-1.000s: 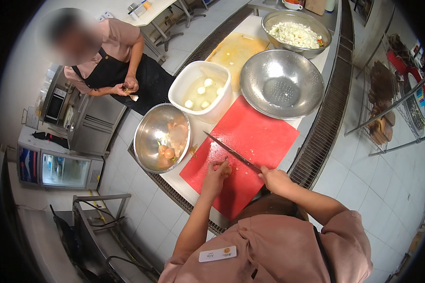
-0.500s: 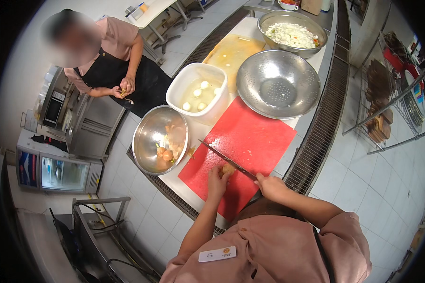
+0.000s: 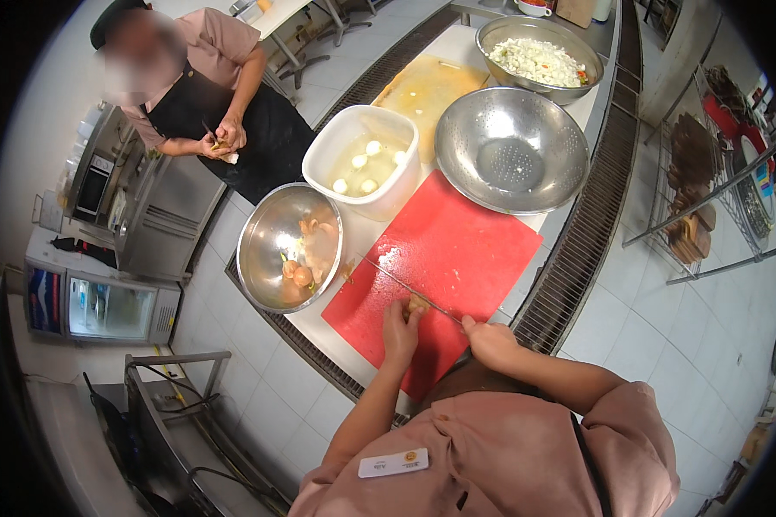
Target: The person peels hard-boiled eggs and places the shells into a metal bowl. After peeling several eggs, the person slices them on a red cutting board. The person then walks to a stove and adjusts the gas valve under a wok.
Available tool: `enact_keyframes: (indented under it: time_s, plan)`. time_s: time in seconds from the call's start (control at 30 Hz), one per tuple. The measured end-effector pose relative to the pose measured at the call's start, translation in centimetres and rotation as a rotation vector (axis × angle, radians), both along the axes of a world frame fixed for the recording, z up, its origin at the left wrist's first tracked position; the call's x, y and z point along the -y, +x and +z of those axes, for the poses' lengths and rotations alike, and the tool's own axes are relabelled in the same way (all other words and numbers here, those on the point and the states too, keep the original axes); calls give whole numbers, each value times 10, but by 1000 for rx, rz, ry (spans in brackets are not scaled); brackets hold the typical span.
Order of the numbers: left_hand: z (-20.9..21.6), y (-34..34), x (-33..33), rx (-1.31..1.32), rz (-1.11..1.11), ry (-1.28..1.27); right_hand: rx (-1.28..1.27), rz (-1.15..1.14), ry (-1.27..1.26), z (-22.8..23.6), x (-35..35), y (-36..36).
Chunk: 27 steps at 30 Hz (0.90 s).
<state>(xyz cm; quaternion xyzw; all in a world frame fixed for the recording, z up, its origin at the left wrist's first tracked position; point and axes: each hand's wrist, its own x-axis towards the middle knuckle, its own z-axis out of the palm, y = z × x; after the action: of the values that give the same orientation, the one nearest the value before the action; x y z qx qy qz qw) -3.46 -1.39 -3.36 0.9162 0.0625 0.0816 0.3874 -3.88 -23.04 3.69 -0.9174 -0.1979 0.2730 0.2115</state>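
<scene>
Two people are at the table (image 3: 578,121): one cutting, one standing across from it. There are three steel bowls: one (image 3: 290,246) with peelings and a few brownish pieces, one perforated colander (image 3: 511,148), and one (image 3: 540,59) full of chopped white vegetable. One white plastic tub (image 3: 362,169) holds about five pale round pieces in liquid. There are two cutting boards, one red (image 3: 457,258) and one pale wooden (image 3: 424,88). One long knife (image 3: 405,285) lies across the red board. Two hands work there, the left hand (image 3: 398,330) and the right hand (image 3: 490,341). One wire rack (image 3: 707,185) stands off to the side.
</scene>
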Motion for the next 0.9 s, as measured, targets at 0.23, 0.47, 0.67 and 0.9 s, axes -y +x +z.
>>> enact_keyframes:
  time_s: [0.23,0.47,0.67,0.9]
  plan:
    - [12,-1,9,-64,20,-60,89,6,13,-24,-26,21]
    - [9,1,2,-241,92,-387,119,-29,44,-24,-26,32]
    - [-1,-6,-2,-207,7,-413,256,-51,-61,-23,-8,59]
    - [-20,-2,-2,-104,52,-276,437,-37,-33,-22,-13,66]
